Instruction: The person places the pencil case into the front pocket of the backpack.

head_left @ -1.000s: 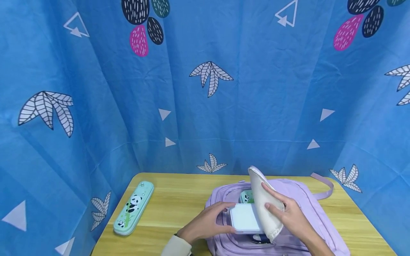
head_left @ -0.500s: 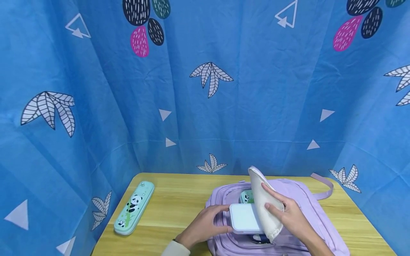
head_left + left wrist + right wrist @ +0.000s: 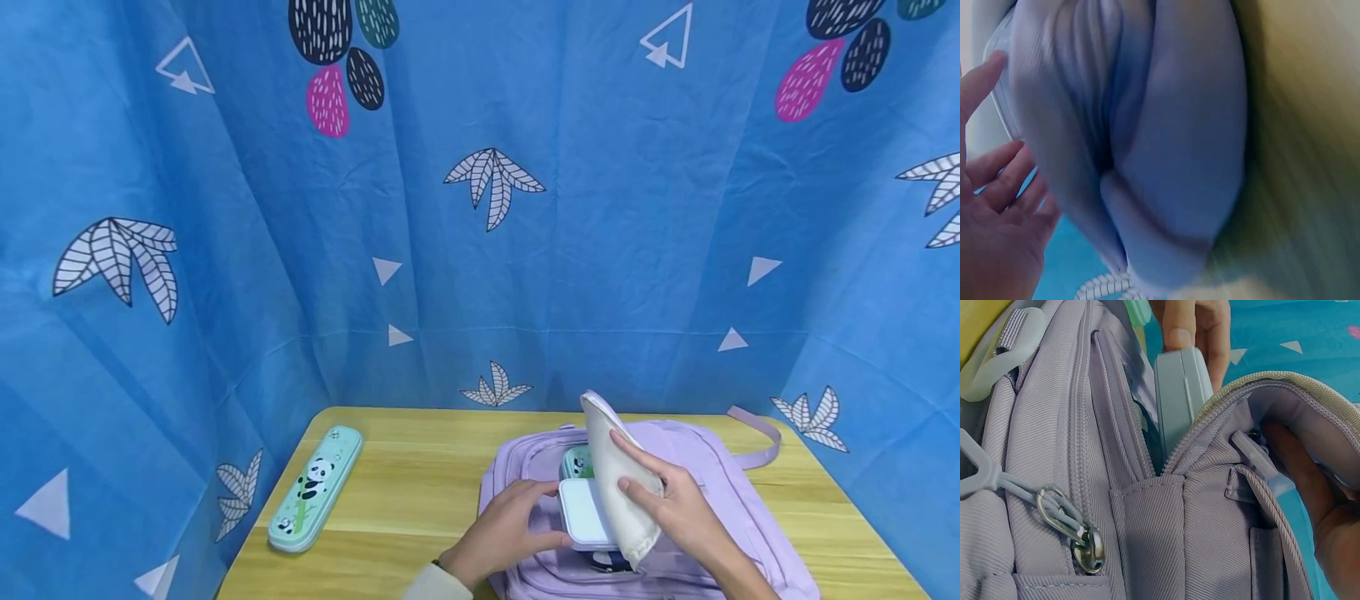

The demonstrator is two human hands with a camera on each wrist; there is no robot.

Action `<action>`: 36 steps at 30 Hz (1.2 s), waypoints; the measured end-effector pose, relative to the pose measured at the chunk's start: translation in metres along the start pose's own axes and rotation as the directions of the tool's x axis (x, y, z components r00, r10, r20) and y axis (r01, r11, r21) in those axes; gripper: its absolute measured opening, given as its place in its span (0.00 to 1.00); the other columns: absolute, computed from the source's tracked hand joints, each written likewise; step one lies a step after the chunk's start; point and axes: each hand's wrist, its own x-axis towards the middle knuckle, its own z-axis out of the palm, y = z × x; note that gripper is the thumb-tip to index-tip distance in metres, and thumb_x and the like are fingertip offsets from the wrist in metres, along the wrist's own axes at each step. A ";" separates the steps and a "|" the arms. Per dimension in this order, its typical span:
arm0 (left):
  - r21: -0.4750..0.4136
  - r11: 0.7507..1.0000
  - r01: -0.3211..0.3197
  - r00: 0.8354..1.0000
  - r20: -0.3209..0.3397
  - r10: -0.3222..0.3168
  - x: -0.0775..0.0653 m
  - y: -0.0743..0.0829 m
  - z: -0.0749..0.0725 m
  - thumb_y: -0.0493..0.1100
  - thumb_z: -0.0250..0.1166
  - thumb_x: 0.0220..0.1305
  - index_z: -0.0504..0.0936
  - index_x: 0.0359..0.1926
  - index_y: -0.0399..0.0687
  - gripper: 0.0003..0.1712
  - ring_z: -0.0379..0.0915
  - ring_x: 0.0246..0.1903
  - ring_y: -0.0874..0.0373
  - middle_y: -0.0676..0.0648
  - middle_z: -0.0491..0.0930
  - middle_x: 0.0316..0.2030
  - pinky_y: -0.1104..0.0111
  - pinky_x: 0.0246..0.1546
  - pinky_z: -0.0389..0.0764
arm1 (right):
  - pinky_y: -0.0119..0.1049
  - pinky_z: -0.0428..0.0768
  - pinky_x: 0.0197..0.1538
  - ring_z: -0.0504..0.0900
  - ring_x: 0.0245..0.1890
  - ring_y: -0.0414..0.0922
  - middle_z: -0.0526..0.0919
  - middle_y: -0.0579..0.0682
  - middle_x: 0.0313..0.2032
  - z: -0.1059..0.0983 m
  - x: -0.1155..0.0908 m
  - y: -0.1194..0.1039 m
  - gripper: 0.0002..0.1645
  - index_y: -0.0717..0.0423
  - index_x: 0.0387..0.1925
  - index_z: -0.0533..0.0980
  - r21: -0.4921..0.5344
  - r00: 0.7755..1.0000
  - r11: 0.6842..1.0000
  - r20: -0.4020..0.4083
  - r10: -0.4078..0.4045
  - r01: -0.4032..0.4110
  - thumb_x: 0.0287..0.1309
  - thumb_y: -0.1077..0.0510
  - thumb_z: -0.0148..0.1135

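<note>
A lilac backpack [image 3: 697, 442] lies on the table with its front pocket unzipped. My right hand [image 3: 671, 500] grips the pocket's pale-lined flap [image 3: 618, 467] and holds it raised. With thumb and fingers at opposite sides, my left hand [image 3: 510, 529] holds a pale blue, flat box [image 3: 588, 510]. The box's far end is hidden behind the flap; in the right wrist view the box [image 3: 1175, 400] stands partly down in the pocket opening. Inside the pocket, a green case [image 3: 577, 461] and a dark blue item [image 3: 609, 561] show beside the box.
A mint-green pencil case with pandas [image 3: 315, 487] lies at the left of the wooden table [image 3: 405, 467]. A strap [image 3: 761, 442] of the backpack trails at the back right. Blue patterned cloth [image 3: 480, 283] hangs behind and at both sides.
My left hand has moved right with the pale blue box, which now sits further behind the flap. My right hand and the flap stay nearly in place.
</note>
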 end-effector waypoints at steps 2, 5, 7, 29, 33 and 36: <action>0.033 0.999 -0.012 1.000 -0.007 0.013 0.003 0.003 0.006 0.71 0.75 0.64 0.78 0.75 0.62 0.43 0.77 0.67 0.61 0.58 0.81 0.68 0.58 0.68 0.83 | 0.38 0.92 0.43 0.84 0.51 0.34 0.69 0.73 0.76 0.001 0.000 0.001 0.35 0.55 0.80 0.70 0.001 1.000 1.000 0.003 -0.009 0.009 0.76 0.58 0.66; 0.070 0.996 -0.057 0.998 -0.027 0.059 0.006 0.005 0.015 0.71 0.74 0.65 0.78 0.75 0.59 0.43 0.77 0.67 0.61 0.56 0.81 0.68 0.60 0.69 0.82 | 0.38 0.92 0.42 0.85 0.50 0.34 0.69 0.74 0.76 0.001 -0.001 0.002 0.35 0.55 0.80 0.70 0.011 1.000 1.000 0.003 -0.005 0.005 0.76 0.58 0.66; 0.085 0.993 -0.086 0.995 -0.043 0.090 0.008 0.007 0.019 0.70 0.73 0.66 0.78 0.75 0.56 0.43 0.78 0.67 0.60 0.55 0.82 0.67 0.62 0.69 0.82 | 0.39 0.92 0.42 0.86 0.49 0.34 0.69 0.74 0.76 0.001 0.000 0.001 0.35 0.55 0.80 0.70 0.028 1.000 1.000 0.003 0.003 -0.003 0.76 0.59 0.65; 0.081 0.995 -0.056 0.998 -0.018 0.058 0.010 0.011 0.018 0.72 0.72 0.67 0.76 0.77 0.62 0.44 0.75 0.70 0.59 0.59 0.81 0.69 0.58 0.72 0.79 | 0.40 0.93 0.41 0.88 0.46 0.36 0.68 0.74 0.77 0.003 0.001 0.000 0.36 0.54 0.80 0.70 0.046 0.999 0.998 -0.004 0.052 -0.052 0.76 0.59 0.66; 0.074 0.996 -0.051 0.998 -0.019 0.053 0.006 0.003 0.010 0.67 0.74 0.68 0.78 0.76 0.62 0.40 0.75 0.70 0.58 0.59 0.81 0.69 0.57 0.72 0.79 | 0.38 0.92 0.45 0.86 0.51 0.32 0.68 0.73 0.77 0.003 0.000 0.001 0.35 0.55 0.80 0.70 0.024 0.999 0.999 -0.013 0.030 -0.029 0.76 0.59 0.66; 0.092 0.995 -0.048 0.998 -0.045 0.052 0.004 -0.008 0.003 0.64 0.74 0.70 0.79 0.74 0.60 0.37 0.75 0.70 0.56 0.57 0.82 0.69 0.56 0.72 0.80 | 0.36 0.92 0.47 0.84 0.53 0.30 0.68 0.72 0.77 0.003 0.000 0.002 0.35 0.56 0.79 0.71 0.015 1.000 1.000 -0.015 0.007 -0.006 0.76 0.59 0.66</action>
